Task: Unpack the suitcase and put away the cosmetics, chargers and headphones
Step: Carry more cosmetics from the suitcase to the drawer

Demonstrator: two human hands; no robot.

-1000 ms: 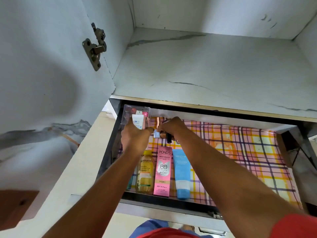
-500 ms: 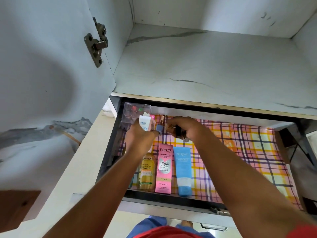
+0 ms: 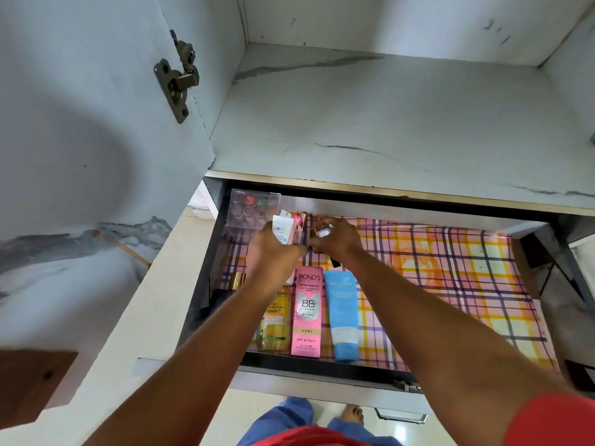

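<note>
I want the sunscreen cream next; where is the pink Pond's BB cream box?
In the head view, the pink Pond's box lies flat at the drawer's front left, between the yellow Garnier bottle and the blue tube.

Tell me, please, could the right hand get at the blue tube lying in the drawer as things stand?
Probably not yet: the right hand already grips a small silver-capped item. The blue tube lies uncovered just below that hand, beside the pink Pond's box, so the path itself looks free.
</note>
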